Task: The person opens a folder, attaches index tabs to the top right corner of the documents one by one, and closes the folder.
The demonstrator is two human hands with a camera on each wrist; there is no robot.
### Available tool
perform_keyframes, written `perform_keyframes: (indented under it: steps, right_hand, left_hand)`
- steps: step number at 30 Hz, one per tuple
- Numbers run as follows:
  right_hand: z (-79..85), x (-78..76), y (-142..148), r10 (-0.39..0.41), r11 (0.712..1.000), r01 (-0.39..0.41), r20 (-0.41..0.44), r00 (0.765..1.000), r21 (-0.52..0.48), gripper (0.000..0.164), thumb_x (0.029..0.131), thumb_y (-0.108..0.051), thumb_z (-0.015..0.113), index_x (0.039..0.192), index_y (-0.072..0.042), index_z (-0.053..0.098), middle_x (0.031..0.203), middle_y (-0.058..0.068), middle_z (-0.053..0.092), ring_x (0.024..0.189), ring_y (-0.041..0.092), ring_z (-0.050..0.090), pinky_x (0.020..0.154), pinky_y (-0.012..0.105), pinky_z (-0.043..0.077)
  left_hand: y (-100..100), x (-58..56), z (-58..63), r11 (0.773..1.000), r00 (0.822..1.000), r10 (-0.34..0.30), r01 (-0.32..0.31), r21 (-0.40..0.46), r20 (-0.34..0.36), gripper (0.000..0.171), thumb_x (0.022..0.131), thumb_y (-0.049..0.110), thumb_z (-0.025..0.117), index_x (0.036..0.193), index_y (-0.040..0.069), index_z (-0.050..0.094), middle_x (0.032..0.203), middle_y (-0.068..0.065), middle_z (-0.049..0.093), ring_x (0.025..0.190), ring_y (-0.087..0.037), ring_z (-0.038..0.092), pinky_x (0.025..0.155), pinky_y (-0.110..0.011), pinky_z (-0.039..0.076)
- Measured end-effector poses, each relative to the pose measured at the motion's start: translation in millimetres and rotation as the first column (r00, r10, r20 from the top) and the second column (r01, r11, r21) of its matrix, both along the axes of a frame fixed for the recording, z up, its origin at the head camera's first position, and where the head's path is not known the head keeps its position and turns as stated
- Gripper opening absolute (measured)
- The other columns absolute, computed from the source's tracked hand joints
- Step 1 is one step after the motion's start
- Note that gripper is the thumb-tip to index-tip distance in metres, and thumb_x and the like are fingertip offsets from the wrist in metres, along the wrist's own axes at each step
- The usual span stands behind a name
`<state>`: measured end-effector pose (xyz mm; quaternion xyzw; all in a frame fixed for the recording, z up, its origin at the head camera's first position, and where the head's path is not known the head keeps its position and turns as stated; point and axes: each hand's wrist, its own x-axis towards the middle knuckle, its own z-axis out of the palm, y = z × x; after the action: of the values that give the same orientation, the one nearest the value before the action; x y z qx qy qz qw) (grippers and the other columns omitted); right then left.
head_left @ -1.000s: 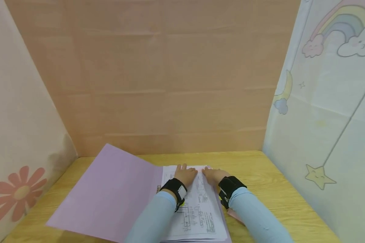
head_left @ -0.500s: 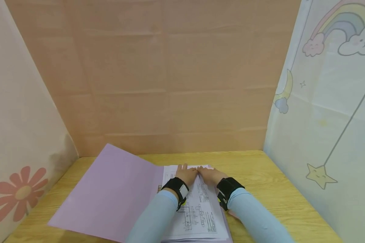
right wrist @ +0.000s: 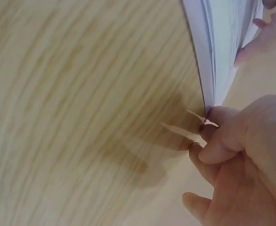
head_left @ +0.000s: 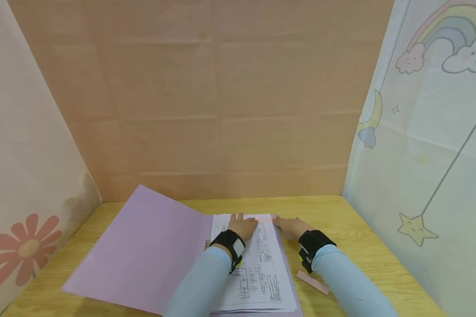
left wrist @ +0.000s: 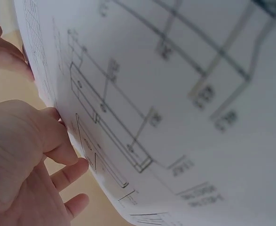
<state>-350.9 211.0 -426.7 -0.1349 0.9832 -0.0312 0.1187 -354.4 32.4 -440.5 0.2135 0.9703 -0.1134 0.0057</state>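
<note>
white, diagram-printed sheets (head_left: 263, 281) in lilac folder (head_left: 139, 259), both hands (head_left: 243, 227) (head_left: 292, 228) loose-fingered at far end

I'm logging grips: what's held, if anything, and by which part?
Left hand rests on the papers; right hand touches the folder at its far right corner, whether pinching, unclear.

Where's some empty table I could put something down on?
Try the bare wood between the right sleeve and the right wall. A narrower strip lies behind the papers, before the brown backdrop. The middle is crowded: purple folder, left hand, right hand, pink strip.
</note>
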Motion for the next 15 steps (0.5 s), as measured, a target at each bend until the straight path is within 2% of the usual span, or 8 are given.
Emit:
perform_keyframes:
  steps: [3,5,9,12,15]
  right_hand:
    - [1.4,2.0,0.7,-0.043,0.998,0.044,0.023,0.999,-0.053,0.046,0.105,-0.016,0.038,0.149,-0.002,0.032,0.15,0.021,0.038,0.139,0.041,0.035,0.113,0.06,0.019]
    - [1.7,2.4,0.6,-0.089,0.992,0.092,0.044,0.995,-0.088,0.047,0.107,-0.023,0.034,0.149,-0.003,0.032,0.15,0.021,0.039,0.139,0.043,0.034,0.113,0.059,0.02]
    - [2.9,1.1,0.7,-0.199,0.964,0.212,0.088,0.976,-0.163,0.049,0.107,-0.033,0.03,0.147,-0.006,0.038,0.145,0.02,0.045,0.131,0.042,0.043,0.108,0.058,0.029]
    - [3.5,-0.7,0.7,-0.272,0.933,0.294,0.128,0.954,-0.207,0.051,0.107,-0.038,0.028,0.143,-0.006,0.045,0.136,0.02,0.052,0.115,0.038,0.052,0.1,0.053,0.037]
    - [3.9,-3.1,-0.5,-0.25,0.943,0.271,0.126,0.96,-0.191,0.051,0.107,-0.036,0.026,0.142,-0.005,0.046,0.135,0.02,0.054,0.115,0.037,0.053,0.1,0.053,0.038]
  left_hand:
    - [0.2,-0.3,0.7,1.0,1.0,-0.015,0.015,-0.009,-0.006,0.046,0.099,0.019,0.052,0.143,0.034,0.046,0.146,0.015,0.045,0.135,-0.024,0.039,0.109,-0.046,0.03]
    - [1.5,-1.9,2.2,0.999,0.999,-0.028,0.027,-0.035,-0.024,0.041,0.099,0.021,0.054,0.138,0.033,0.052,0.141,0.014,0.051,0.131,-0.022,0.043,0.108,-0.043,0.033]
    - [9.1,-6.3,6.9,0.994,0.994,-0.066,0.058,-0.091,-0.093,0.028,0.1,0.026,0.052,0.125,0.029,0.063,0.128,0.01,0.061,0.122,-0.016,0.05,0.103,-0.037,0.038]
    - [17.2,-7.7,6.5,0.995,0.989,-0.091,0.086,-0.047,-0.119,0.034,0.102,0.028,0.046,0.134,0.025,0.057,0.139,0.009,0.054,0.127,-0.015,0.048,0.106,-0.037,0.037]
    - [22.8,-6.4,0.3,0.992,0.987,-0.122,0.124,0.016,-0.103,0.044,0.103,0.029,0.043,0.146,0.025,0.042,0.153,0.009,0.038,0.137,-0.016,0.041,0.111,-0.039,0.032]
